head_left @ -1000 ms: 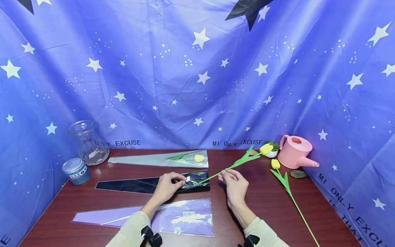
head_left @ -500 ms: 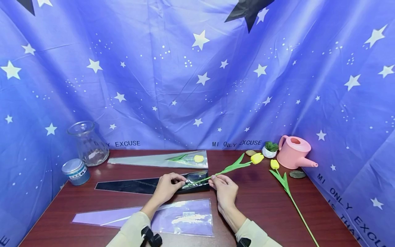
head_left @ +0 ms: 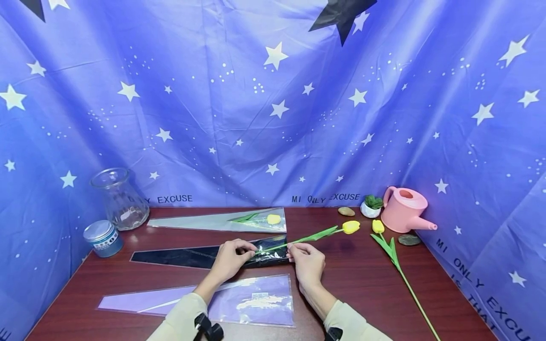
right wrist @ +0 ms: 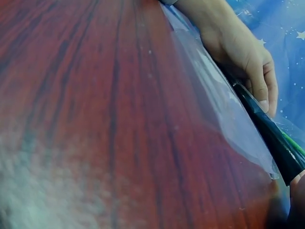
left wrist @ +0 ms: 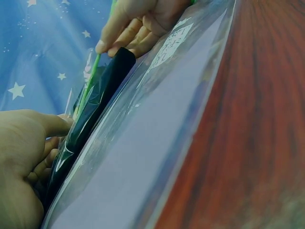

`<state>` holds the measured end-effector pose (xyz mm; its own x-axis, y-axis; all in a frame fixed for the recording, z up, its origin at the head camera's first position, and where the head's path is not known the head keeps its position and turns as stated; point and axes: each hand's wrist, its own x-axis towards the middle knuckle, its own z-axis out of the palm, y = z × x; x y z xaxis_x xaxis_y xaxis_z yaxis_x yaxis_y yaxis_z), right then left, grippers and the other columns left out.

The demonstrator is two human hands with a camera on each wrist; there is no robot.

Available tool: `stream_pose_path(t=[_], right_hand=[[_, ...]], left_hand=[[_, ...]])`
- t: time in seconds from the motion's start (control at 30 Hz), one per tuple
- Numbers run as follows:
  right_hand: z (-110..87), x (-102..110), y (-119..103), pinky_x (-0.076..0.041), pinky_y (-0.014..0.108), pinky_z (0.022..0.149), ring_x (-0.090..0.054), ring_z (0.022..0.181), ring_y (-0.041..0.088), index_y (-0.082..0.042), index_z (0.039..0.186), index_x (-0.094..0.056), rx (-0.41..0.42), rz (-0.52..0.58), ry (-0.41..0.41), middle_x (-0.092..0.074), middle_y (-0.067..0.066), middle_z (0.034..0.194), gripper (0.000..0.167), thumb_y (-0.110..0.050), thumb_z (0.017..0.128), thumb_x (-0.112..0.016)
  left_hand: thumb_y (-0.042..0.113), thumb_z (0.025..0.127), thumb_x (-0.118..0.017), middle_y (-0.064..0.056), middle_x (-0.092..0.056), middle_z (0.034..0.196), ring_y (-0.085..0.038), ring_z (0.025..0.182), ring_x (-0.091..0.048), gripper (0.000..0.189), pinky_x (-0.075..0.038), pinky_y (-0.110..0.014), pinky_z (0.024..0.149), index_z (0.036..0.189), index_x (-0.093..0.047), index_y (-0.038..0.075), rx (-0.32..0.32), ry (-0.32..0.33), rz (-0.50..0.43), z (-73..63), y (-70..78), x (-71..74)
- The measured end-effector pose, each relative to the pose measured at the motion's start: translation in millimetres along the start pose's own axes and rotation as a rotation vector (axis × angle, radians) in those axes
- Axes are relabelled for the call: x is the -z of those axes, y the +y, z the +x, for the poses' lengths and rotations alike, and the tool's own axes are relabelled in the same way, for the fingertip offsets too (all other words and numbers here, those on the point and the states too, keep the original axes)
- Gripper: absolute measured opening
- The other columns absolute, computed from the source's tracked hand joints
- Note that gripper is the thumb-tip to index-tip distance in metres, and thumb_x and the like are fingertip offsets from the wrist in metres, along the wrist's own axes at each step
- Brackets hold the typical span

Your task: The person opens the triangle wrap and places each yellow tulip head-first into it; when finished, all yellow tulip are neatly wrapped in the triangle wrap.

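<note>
Yellow tulip (head_left: 317, 235): lower stem lay btwn clear front film & dark back of blk sleeve (head_left: 179, 255) per L wrist view; bloom + leaves stuck out past sleeve mouth, to R. Stem tip hidden at L hand. R hand (head_left: 309, 265) pinched stem at the mouth, thumb vs fingers. L hand (head_left: 232, 258) gripped blk sleeve approx mid-length.

Purple sleeve (head_left: 247, 303) lay flat on near side, partly under L forearm. Gray sleeve (head_left: 192, 222) lay on far side w/ 2nd tulip (head_left: 274, 219) inside. Spare tulip (head_left: 395, 259) lay on table (head_left: 354, 289), R side, bloom pointing away.

Back R: pink watering can (head_left: 403, 208), potted plant (head_left: 372, 206) just beside it, 1 tan stone (head_left: 346, 211), 1 dk stone (head_left: 409, 240). Back L: glass vase (head_left: 123, 201), blue jar (head_left: 104, 239) w/ silver lid. Bkgd: blue star cloth (head_left: 239, 113).
</note>
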<state>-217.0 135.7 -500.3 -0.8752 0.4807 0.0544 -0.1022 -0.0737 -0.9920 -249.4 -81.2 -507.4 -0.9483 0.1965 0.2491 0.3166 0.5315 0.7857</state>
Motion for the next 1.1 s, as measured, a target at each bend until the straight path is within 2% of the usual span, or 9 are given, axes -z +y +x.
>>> stream_pose_path(t=[0.2, 0.33, 0.47, 0.6, 0.7, 0.83, 0.93, 1.1], right_hand=[[-2.4, -1, 1, -0.058, 0.025, 0.052, -0.068, 0.051, 0.01, 0.009, 0.088, -0.076, 0.027, -0.045, 0.013, -0.076, 0.015, 0.069, 0.012, -0.001, 0.084, -0.081], [-3.0, 6, 0, -0.059, 0.025, 0.056, -0.069, 0.056, 0.009, 0.008, 0.093, -0.076, 0.045, -0.037, -0.009, -0.077, 0.019, 0.077, 0.014, -0.002, 0.085, -0.081], [3.8, 24, -12, -0.062, 0.028, 0.064, -0.073, 0.064, 0.015, 0.012, 0.101, -0.072, 0.096, -0.01, -0.051, -0.077, 0.024, 0.086, 0.021, 0.0, 0.086, -0.081], [23.1, 52, -32, -0.063, 0.029, 0.07, -0.076, 0.071, 0.018, 0.014, 0.108, -0.069, 0.158, -0.045, -0.11, -0.078, 0.013, 0.083, 0.026, 0.001, 0.087, -0.079], [43.3, 78, -45, -0.061, 0.025, 0.07, -0.075, 0.074, 0.013, 0.011, 0.11, -0.071, 0.206, -0.135, -0.146, -0.077, 0.0, 0.081, 0.027, -0.004, 0.088, -0.08], [71.6, 113, -53, -0.056, 0.018, 0.071, -0.073, 0.079, 0.003, 0.002, 0.111, -0.075, 0.26, -0.313, -0.205, -0.077, -0.011, 0.086, 0.028, -0.015, 0.09, -0.081], [87.7, 137, -54, -0.055, 0.015, 0.075, -0.07, 0.085, -0.004, -0.003, 0.114, -0.076, 0.295, -0.431, -0.274, -0.078, -0.009, 0.094, 0.03, -0.022, 0.091, -0.081], [99.7, 163, -52, -0.054, 0.015, 0.079, -0.067, 0.09, -0.006, -0.009, 0.114, -0.077, 0.315, -0.575, -0.387, -0.079, 0.004, 0.105, 0.028, -0.027, 0.092, -0.079]], left_hand=[[0.014, 0.088, -0.081, 0.012, -0.073, 0.088, -0.002, 0.069, -0.056, 0.015, -0.045, -0.021, 0.066, 0.089, -0.081, 0.03, -0.014, 0.012, 0.004, -0.6, -0.2, 0.7], [0.014, 0.088, -0.082, 0.011, -0.073, 0.088, -0.001, 0.069, -0.056, 0.015, -0.045, -0.021, 0.066, 0.09, -0.081, 0.029, -0.017, 0.011, 0.004, -1.0, -0.5, 0.4], [0.014, 0.089, -0.081, 0.011, -0.073, 0.088, -0.002, 0.07, -0.056, 0.014, -0.046, -0.021, 0.067, 0.091, -0.081, 0.028, -0.016, 0.001, -0.003, -0.8, 0.2, -0.1], [0.013, 0.089, -0.081, 0.01, -0.072, 0.088, -0.002, 0.07, -0.056, 0.015, -0.046, -0.021, 0.066, 0.091, -0.081, 0.028, -0.014, -0.005, -0.01, -0.8, 1.1, 0.5], [0.013, 0.089, -0.081, 0.011, -0.073, 0.088, -0.003, 0.069, -0.056, 0.015, -0.046, -0.022, 0.066, 0.09, -0.081, 0.028, -0.018, -0.003, -0.008, -0.7, 0.9, 0.6], [0.014, 0.088, -0.082, 0.013, -0.072, 0.088, -0.002, 0.07, -0.057, 0.016, -0.047, -0.021, 0.067, 0.09, -0.08, 0.031, -0.006, -0.006, 0.002, -0.1, -0.1, 0.9], [0.015, 0.089, -0.082, 0.015, -0.072, 0.088, -0.002, 0.07, -0.057, 0.017, -0.047, -0.021, 0.067, 0.089, -0.08, 0.032, 0.005, -0.011, 0.003, 0.3, -0.5, 1.0], [0.015, 0.089, -0.081, 0.013, -0.072, 0.089, -0.002, 0.069, -0.056, 0.017, -0.046, -0.022, 0.066, 0.09, -0.08, 0.032, 0.003, -0.017, -0.001, 0.2, 0.4, 1.1]])
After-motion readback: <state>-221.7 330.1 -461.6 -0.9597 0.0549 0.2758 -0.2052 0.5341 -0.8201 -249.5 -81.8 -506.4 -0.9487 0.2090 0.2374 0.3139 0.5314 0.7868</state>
